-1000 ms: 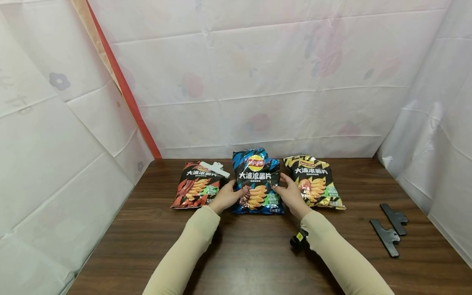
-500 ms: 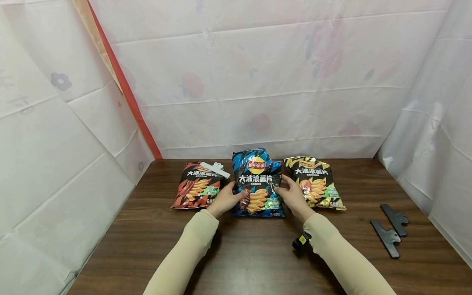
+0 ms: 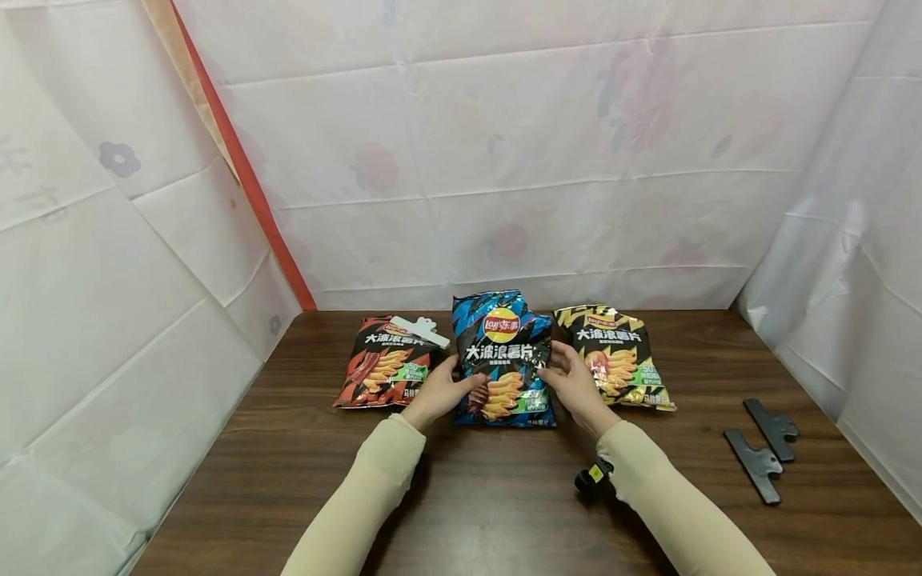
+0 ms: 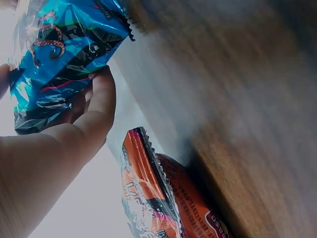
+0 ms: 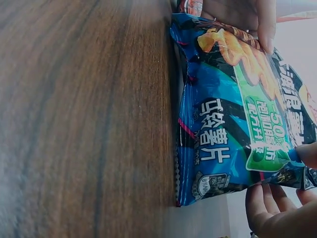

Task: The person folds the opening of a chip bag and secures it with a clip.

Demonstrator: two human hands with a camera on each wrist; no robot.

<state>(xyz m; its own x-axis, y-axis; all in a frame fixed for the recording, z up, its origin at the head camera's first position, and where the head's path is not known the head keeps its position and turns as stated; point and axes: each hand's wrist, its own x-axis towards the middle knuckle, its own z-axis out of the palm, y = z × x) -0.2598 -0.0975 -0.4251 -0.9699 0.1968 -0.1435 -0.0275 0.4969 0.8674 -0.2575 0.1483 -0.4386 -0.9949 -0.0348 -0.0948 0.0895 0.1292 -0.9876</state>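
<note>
A blue chip bag (image 3: 499, 352) with a torn-looking upper right corner stands between both hands at the middle of the table, front facing me. My left hand (image 3: 441, 392) grips its left edge, thumb on the front and fingers behind. On the right edge my right hand (image 3: 579, 390) pinches it the same way. The left wrist view shows fingers bent under the back of the blue bag (image 4: 64, 54). In the right wrist view the lower end of the bag (image 5: 218, 106) hangs close over the wood, with the left thumb at its far side.
To the left lies a red chip bag (image 3: 382, 364) with a white clip (image 3: 420, 329) on its top corner. A yellow chip bag (image 3: 615, 358) lies right of the blue one. Two black clips (image 3: 755, 466) rest at the table's right. A white cloth wall (image 3: 504, 160) stands behind.
The blue bag has shifted slightly toward me, its lower edge now nearer. Both hands keep their hold, the right having moved a little to the right. The other bags and clips stay put.
</note>
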